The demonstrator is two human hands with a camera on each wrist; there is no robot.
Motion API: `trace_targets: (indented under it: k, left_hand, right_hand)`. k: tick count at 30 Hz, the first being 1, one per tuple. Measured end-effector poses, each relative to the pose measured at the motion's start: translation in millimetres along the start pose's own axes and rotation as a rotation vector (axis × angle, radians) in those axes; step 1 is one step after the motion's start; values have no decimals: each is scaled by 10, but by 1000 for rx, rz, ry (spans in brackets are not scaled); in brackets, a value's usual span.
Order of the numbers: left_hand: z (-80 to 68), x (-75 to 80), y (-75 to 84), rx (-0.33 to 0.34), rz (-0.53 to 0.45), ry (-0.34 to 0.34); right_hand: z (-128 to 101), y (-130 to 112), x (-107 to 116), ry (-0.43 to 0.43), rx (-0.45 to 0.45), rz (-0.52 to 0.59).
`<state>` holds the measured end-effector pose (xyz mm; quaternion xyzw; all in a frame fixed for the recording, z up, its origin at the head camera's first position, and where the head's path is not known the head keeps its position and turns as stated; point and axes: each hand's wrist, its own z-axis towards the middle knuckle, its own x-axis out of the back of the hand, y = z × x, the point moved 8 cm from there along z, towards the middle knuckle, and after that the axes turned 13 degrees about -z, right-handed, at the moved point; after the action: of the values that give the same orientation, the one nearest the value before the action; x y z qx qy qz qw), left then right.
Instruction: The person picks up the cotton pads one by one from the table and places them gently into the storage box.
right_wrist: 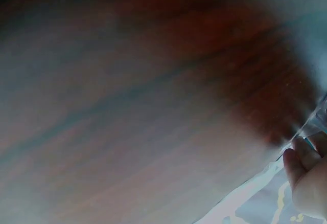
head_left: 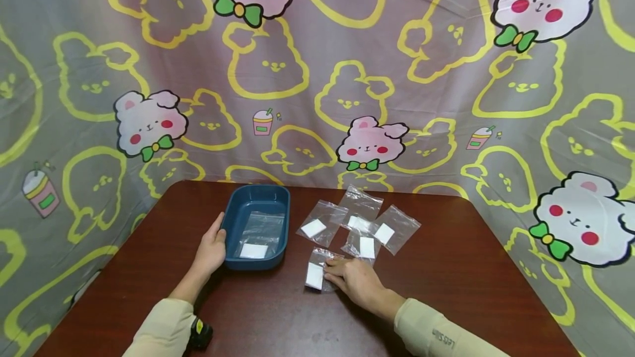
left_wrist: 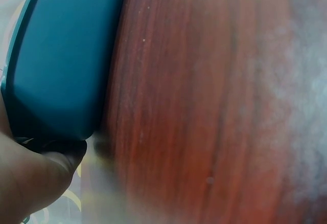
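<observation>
Six clear bags (head_left: 322, 216) hold white pieces (head_left: 366, 248): one inside the blue tray (head_left: 254, 265), five to its right. The left hand (head_left: 210, 249) grips the tray's left rim; the right hand (head_left: 358, 279) touches a bag right of its near end (pinched or not, I cannot tell). Right sleeve (head_left: 441, 332): "LetsSlim". Only the head view shows the tray's inside.

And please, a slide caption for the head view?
Left hand holds a blue tray; right hand touches a clear plastic bag.
</observation>
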<state>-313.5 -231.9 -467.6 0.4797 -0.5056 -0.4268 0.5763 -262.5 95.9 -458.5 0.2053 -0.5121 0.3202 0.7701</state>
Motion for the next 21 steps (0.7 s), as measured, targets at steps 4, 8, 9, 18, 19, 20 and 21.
trace_targets:
  k: [4, 8, 9, 18, 19, 20, 21]
  left_hand:
    - [-3, 1, -8, 0, -2, -2]
    - [-2, 3, -10, 4, 0, -4]
    - [-1, 6, -11, 3, 2, -4]
    - [-3, 10, -10, 2, -2, -2]
    - [-3, 8, -10, 3, -3, -2]
    - [-3, 5, -7, 3, -3, -2]
    - [-2, 2, -5, 2, -2, -2]
  right_hand:
    - [23, 4, 36, 23, -5, 39]
    - [75, 2, 94, 58, -6, 50]
    - [94, 2, 113, 67, -6, 42]
    - [340, -2, 365, 160, 1, 12]
    - [369, -2, 386, 167, 3, 13]
    - [399, -2, 405, 172, 4, 16]
    - [429, 0, 420, 176, 3, 21]
